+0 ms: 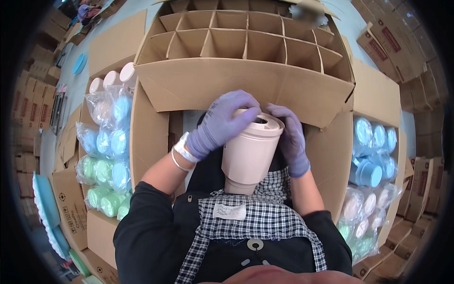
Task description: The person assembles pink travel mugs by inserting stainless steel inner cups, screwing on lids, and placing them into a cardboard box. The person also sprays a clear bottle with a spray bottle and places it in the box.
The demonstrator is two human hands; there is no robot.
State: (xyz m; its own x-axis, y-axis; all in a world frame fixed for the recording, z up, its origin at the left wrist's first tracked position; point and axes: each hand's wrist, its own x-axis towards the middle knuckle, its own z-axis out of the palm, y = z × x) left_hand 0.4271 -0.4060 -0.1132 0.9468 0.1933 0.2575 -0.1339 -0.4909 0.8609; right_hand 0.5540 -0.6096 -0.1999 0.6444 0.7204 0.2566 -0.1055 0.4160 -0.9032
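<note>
A pale pink tumbler (249, 156) stands in front of my body, its narrow base down and its wide top up. Its pink lid (270, 125) has a dark opening. My left hand (222, 122), in a purple glove, is closed on the lid's left side, thumb over the top. From the right, my right hand (293, 142), gloved the same, holds the cup's rim and side; some of its fingers are hidden behind the cup. The base rests close to my checked apron (255, 222), though contact is hard to make out.
A large cardboard box (246, 78) with a divider grid stands ahead. Cartons on both sides hold bagged blue cups (120, 109), green cups (111, 203) and pink lidded cups (127, 72). At right, an unbagged blue cup (366, 174) lies sideways. Stacked cartons (395, 47) line the edges.
</note>
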